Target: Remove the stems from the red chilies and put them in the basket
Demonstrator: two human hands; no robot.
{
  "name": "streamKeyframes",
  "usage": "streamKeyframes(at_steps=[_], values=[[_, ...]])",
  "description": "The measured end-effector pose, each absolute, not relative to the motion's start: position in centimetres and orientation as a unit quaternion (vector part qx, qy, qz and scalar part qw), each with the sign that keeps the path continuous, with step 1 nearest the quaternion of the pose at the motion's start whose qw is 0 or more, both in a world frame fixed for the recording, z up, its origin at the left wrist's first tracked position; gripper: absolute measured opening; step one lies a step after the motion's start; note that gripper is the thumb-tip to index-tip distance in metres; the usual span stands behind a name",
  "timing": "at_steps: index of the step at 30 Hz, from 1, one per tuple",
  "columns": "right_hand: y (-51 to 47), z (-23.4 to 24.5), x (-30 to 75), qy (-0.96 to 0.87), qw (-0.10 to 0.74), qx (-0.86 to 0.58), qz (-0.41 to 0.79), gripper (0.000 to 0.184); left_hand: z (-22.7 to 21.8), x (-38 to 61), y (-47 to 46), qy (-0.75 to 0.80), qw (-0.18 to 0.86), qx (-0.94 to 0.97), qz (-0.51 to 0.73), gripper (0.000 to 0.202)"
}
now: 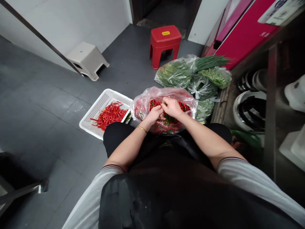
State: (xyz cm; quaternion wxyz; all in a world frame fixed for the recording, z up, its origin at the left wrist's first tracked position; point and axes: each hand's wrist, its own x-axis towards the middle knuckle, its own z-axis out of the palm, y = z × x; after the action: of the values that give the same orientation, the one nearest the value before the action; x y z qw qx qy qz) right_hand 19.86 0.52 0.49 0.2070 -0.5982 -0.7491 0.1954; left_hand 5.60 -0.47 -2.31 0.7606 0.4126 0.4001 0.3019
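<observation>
A clear plastic bag (143, 105) of red chillies with green stems rests between my knees. Both hands are inside its mouth and touch each other. My left hand (155, 114), with a gold bracelet on the wrist, is curled around a chilli. My right hand (171, 107) is closed too, its fingertips pinched at the same spot; what they pinch is too small to make out. To the left on the floor lies a white perforated basket (96, 108) with a pile of red chillies (109, 115) in it.
Several clear bags of green vegetables (176, 73) and long chives (211, 61) lie behind the chilli bag. A red stool (165, 41) and a grey step stool (87, 59) stand on the dark floor. A metal shelf with bowls (250, 108) is at right.
</observation>
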Motion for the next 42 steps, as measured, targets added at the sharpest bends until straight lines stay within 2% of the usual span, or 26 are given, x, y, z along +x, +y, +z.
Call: streamKeyframes(at_steps=[3, 6, 9, 11, 14, 18, 21, 23, 24, 26, 30, 32, 34, 36, 39, 41, 42], values=[[-0.3, 0.0, 19.9, -0.775, 0.109, -0.614, 0.098, 0.030, -2.0, 4.8, 0.2, 0.436, 0.745, 0.427, 0.269, 0.023], [-1.5, -1.3, 19.8, -0.791, 0.000, -0.605, 0.095, 0.037, -2.0, 3.3, 1.2, 0.500, 0.701, 0.432, 0.270, 0.019], [-3.0, -3.7, 18.1, -0.855, -0.100, -0.496, 0.118, 0.041, -2.7, 2.2, 1.8, 0.556, 0.650, 0.429, 0.290, 0.018], [-3.5, -5.3, 16.8, -0.891, -0.136, -0.419, 0.106, 0.045, -3.1, 1.9, 1.9, 0.583, 0.591, 0.476, 0.292, 0.021], [-3.3, -6.1, 17.2, -0.901, -0.143, -0.403, 0.076, 0.045, -2.9, 1.5, 1.7, 0.591, 0.462, 0.600, 0.279, 0.025], [-2.6, -4.1, 23.0, -0.898, -0.079, -0.428, 0.071, 0.046, 0.2, 0.4, 0.4, 0.556, 0.323, 0.717, 0.270, 0.016], [-3.4, -2.2, 27.6, -0.894, -0.040, -0.443, 0.047, 0.049, 3.0, -1.3, -1.4, 0.553, 0.218, 0.745, 0.302, 0.015], [-4.6, -1.7, 29.5, -0.887, -0.053, -0.458, 0.028, 0.052, 4.0, -2.8, -2.4, 0.576, 0.165, 0.730, 0.329, 0.015], [-5.4, -1.7, 30.1, -0.888, -0.070, -0.454, 0.025, 0.056, 4.0, -3.6, -2.8, 0.592, 0.162, 0.716, 0.334, 0.014], [-6.9, -2.0, 30.7, -0.896, -0.121, -0.425, 0.029, 0.059, 3.1, -4.8, -3.0, 0.625, 0.226, 0.679, 0.313, 0.015], [-7.9, -1.8, 31.5, -0.883, -0.234, -0.400, 0.067, 0.026, 0.8, -5.2, -1.8, 0.645, 0.480, 0.520, 0.288, 0.020], [-6.9, -0.2, 32.5, -0.865, -0.248, -0.427, 0.088, 0.025, 1.9, -4.6, -0.3, 0.616, 0.545, 0.455, 0.341, 0.024], [-5.2, 2.4, 33.9, -0.844, -0.225, -0.480, 0.075, 0.026, 5.4, -3.9, 1.7, 0.579, 0.553, 0.444, 0.403, 0.027], [-3.4, 5.5, 35.0, -0.817, -0.189, -0.544, 0.032, 0.026, 10.6, -3.0, 4.0, 0.550, 0.522, 0.463, 0.458, 0.028], [-1.5, 9.5, 35.3, -0.768, -0.071, -0.635, -0.046, 0.034, 18.9, -1.5, 7.2, 0.476, 0.461, 0.544, 0.515, 0.031], [-1.1, 10.8, 34.6, -0.736, 0.012, -0.672, -0.078, 0.039, 22.8, -0.4, 8.6, 0.411, 0.440, 0.583, 0.546, 0.028], [-1.2, 10.9, 34.2, -0.732, 0.028, -0.677, -0.075, 0.039, 23.9, 0.1, 9.0, 0.389, 0.435, 0.593, 0.555, 0.026]])
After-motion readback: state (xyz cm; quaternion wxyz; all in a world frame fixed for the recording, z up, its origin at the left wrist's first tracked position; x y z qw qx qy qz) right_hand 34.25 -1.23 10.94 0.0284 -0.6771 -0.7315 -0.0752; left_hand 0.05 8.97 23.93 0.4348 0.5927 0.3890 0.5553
